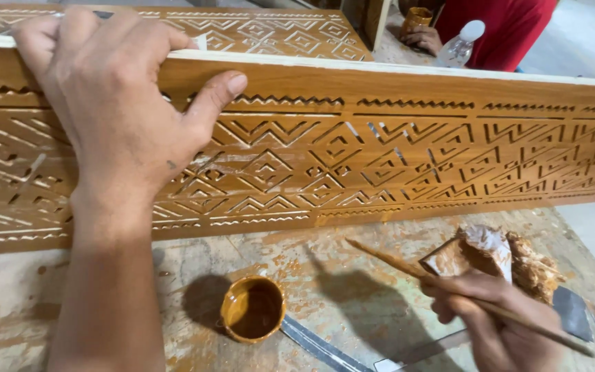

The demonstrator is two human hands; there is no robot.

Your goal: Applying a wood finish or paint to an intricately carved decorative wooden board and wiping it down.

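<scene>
The left hand (115,103) grips the top edge of a long carved wooden panel (380,158) that stands on its long edge across the stained workbench (352,275). Its fingers curl over the pale top rim and the thumb presses the front face, so the hand is closed on the panel. The panel runs off the left and right borders; its ends are cut off from view. Between its lower edge and the near border lies a strip of open bench.

On that strip, just right of the left forearm, sits a small cup (253,308) of brown stain, apart from the panel. A flat metal blade (321,346) lies beside it, partly cut off below.

Further right, the right hand (494,320) pinches a thin wooden stick (408,265) between closed fingers; the stick slants up-left toward the panel, its tip short of it. Behind the hand lies a stained rag (497,255), with a dark scraper (573,310) just right, half hidden.

Beyond the panel, a second carved panel (256,31) lies flat. At top right another person's hand (423,38) holds a cup near a clear plastic bottle (459,45).
</scene>
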